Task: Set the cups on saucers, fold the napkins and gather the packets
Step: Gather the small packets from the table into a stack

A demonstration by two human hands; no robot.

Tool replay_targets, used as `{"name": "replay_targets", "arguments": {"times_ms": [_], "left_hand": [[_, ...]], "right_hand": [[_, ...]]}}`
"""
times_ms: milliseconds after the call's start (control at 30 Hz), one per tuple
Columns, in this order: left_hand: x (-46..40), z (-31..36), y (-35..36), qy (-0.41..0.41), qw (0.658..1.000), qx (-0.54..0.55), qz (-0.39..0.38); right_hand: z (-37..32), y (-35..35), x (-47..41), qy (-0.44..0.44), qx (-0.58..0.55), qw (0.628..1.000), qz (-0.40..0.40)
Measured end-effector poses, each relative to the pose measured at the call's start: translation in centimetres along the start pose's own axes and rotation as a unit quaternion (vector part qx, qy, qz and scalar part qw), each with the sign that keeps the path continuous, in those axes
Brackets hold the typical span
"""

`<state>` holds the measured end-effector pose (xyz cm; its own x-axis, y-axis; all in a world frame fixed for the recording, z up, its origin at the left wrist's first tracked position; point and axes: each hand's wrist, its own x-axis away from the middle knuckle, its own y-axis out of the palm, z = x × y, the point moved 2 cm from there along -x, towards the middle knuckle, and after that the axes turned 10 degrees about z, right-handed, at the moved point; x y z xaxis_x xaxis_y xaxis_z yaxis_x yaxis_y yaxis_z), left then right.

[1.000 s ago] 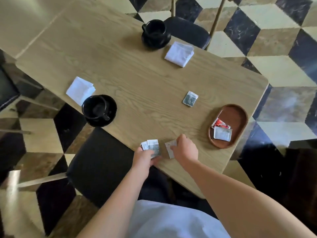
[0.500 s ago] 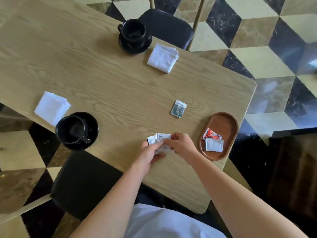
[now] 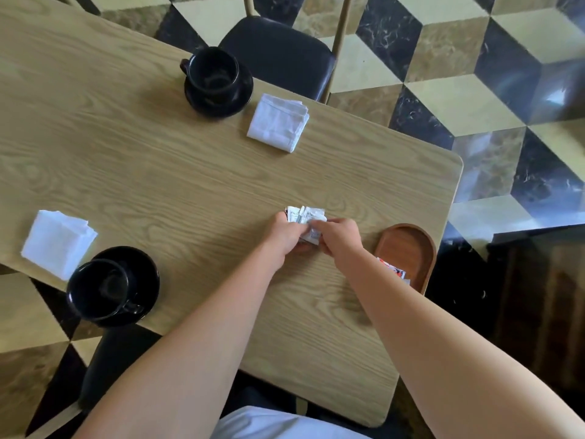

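Observation:
Both my hands meet at the middle right of the wooden table point(image 3: 158, 172). My left hand point(image 3: 286, 236) and my right hand point(image 3: 340, 237) together grip a small bunch of white packets point(image 3: 305, 217), fanned out above my fingers. A brown oval wooden tray point(image 3: 411, 248) lies just right of my right hand, with a red packet point(image 3: 392, 269) partly hidden by my forearm. One black cup point(image 3: 213, 72) stands on its black saucer point(image 3: 243, 96) at the far side. Another black cup point(image 3: 98, 289) stands on a saucer point(image 3: 145, 274) at the near left.
A folded white napkin point(image 3: 278, 122) lies right of the far cup, and another point(image 3: 57, 242) lies beside the near cup. Black-seated chairs stand at the far edge point(image 3: 278, 55) and the near left point(image 3: 117, 359). The table's right edge runs just past the tray.
The lone packet that lay on the table above my hands is gone from there, and the bunch in my hands is bigger. My hands have closed together. The camera moved closer.

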<state>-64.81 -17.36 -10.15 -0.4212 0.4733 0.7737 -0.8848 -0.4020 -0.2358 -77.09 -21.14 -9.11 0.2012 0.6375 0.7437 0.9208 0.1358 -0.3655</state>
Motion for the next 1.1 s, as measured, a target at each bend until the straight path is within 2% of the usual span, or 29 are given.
{"name": "replay_targets", "arguments": {"times_ms": [167,367,500,733,833,967,1100], "left_hand": [[0.3,0.6,0.2,-0.017,1.0,-0.005,-0.024],[3.1,-0.2,0.4,-0.003,1.0,-0.009,-0.01],[6.1,-0.9,2.3,0.04,0.997,-0.028,-0.053],[12.3,-3.2,7.3,0.004,0.991,-0.007,-0.137],[13.6,-4.0,9.0,-0.021,0.995,0.003,-0.097],[13.9,-4.8,10.6,-0.022,0.998,-0.014,-0.066],[13.3,-4.3,11.9,-0.028,0.998,-0.041,-0.031]], "right_hand": [[0.1,0.1,0.3,0.0,-0.002,1.0,0.009],[1.6,-3.1,2.5,-0.065,0.0,0.997,0.027],[4.3,-7.2,4.4,-0.069,-0.014,0.996,0.047],[8.4,-14.9,5.7,-0.015,-0.119,0.993,0.016],[9.2,-17.6,5.0,-0.028,-0.088,0.995,0.03],[8.3,-20.5,3.0,-0.037,-0.032,0.999,0.004],[5.9,-22.1,0.1,-0.088,0.055,0.995,-0.005]]}}
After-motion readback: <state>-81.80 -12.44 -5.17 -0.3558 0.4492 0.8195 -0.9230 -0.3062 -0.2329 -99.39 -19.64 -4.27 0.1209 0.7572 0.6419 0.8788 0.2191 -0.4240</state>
